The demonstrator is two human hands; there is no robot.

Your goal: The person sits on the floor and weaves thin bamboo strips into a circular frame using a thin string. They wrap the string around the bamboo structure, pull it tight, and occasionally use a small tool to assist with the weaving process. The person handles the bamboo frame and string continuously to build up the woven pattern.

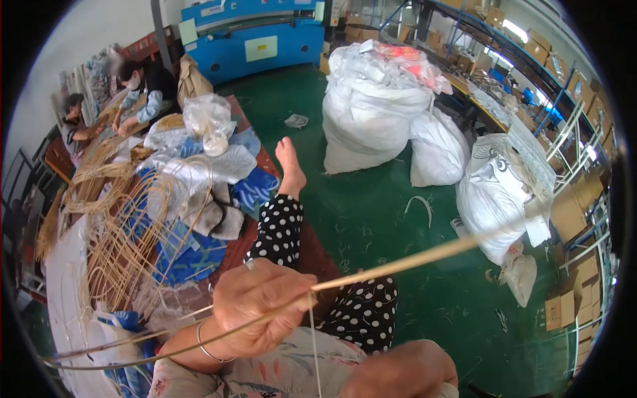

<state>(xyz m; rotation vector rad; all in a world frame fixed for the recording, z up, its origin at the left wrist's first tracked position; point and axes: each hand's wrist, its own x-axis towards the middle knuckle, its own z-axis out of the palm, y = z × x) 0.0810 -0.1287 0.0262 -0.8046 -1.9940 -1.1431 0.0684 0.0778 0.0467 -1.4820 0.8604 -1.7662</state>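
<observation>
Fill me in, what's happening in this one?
The person's left hand is pinching thin tan strips, which stretch out to both sides. A thin white strand hangs below that grip. The right hand is blurred at the lower edge, so I can't tell whether it holds anything. More tan strands, many looped, lie piled to the left, where two other people sit farther back.

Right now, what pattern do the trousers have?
Black trousers with white dots, best seen in the head view.
</observation>
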